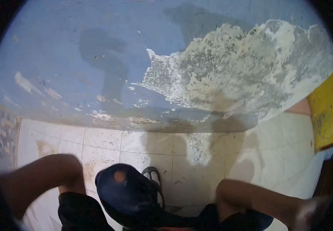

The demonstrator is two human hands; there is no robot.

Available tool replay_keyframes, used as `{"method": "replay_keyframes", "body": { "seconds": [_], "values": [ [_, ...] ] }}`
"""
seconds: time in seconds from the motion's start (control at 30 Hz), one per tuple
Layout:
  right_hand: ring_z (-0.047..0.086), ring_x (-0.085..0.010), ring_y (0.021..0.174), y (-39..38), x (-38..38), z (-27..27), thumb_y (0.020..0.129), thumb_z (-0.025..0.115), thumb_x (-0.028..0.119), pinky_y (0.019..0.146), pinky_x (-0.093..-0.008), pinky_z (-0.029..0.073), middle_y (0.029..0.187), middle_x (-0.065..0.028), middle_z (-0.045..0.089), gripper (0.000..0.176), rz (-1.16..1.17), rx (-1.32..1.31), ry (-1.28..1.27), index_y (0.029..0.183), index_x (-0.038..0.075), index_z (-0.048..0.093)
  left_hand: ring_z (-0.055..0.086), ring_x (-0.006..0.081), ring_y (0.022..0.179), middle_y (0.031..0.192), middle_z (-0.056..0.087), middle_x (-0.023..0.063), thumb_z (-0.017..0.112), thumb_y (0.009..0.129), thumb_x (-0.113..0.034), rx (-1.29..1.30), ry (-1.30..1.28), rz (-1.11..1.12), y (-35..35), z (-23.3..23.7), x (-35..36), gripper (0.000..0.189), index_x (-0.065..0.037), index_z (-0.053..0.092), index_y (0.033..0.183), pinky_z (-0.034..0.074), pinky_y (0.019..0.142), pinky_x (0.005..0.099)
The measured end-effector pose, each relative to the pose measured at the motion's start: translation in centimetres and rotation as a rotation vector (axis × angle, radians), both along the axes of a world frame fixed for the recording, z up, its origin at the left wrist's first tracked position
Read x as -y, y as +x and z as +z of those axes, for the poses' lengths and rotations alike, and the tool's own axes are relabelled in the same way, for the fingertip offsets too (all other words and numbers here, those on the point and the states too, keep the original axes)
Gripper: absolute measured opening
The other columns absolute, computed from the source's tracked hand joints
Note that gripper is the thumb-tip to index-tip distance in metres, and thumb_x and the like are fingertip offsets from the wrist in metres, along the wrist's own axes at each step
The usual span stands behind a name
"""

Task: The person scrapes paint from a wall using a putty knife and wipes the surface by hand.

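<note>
My right hand (310, 215) is a pale blur at the lower right edge, beyond a bent elbow, and its fingers cannot be made out. On the other side, my left forearm (35, 179) runs from a bent elbow into the dark rim of the picture, where the hand is lost. Ahead stands a blue painted wall (58, 57). A large bare patch (243, 69) of grey and whitish plaster shows where its paint has come off. Neither arm touches the wall in this view.
Below the wall lies a floor of pale tiles (189, 188), with smears and flakes on it. My bent knee (126, 188) is in dark cloth with a hole, beside a foot in a sandal (153, 175). A scuffed yellow panel (326, 111) stands at the right.
</note>
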State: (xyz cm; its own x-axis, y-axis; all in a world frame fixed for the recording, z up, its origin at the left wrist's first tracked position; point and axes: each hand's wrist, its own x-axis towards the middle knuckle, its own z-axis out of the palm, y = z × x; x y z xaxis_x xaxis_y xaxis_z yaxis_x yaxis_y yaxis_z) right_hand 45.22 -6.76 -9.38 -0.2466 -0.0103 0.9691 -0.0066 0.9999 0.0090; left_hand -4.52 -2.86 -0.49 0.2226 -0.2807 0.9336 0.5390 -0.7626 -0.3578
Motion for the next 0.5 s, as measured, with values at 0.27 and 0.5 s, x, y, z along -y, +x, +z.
{"method": "replay_keyframes", "body": {
  "seconds": [0.27,0.5],
  "values": [
    [0.047,-0.0237,0.093,-2.8,-16.1,-11.5,0.089,0.046,0.044,0.103,-0.0499,0.029,0.089,-0.0036,0.05,0.032,0.458,-0.531,-0.501,0.072,0.017,0.052,0.053,0.015,0.066,0.066,0.051,0.0039,0.032,0.095,-0.039,1.162,-1.352,0.191,8.4,-24.7,-2.7,0.044,0.001,0.05,0.106,0.043,0.073,0.0274],
    [0.022,-0.0362,0.132,-2.9,-20.1,-2.0,0.084,0.013,0.067,0.105,-0.0557,0.021,0.137,-0.0258,0.028,0.072,-0.145,-0.348,-0.181,0.127,0.018,0.044,0.059,0.0176,0.08,0.088,0.063,0.0142,0.031,0.091,-0.055,1.14,-2.089,-0.167,13.8,-21.9,0.4,0.066,0.004,0.054,0.108,0.046,0.077,0.0292]
  ]
}}
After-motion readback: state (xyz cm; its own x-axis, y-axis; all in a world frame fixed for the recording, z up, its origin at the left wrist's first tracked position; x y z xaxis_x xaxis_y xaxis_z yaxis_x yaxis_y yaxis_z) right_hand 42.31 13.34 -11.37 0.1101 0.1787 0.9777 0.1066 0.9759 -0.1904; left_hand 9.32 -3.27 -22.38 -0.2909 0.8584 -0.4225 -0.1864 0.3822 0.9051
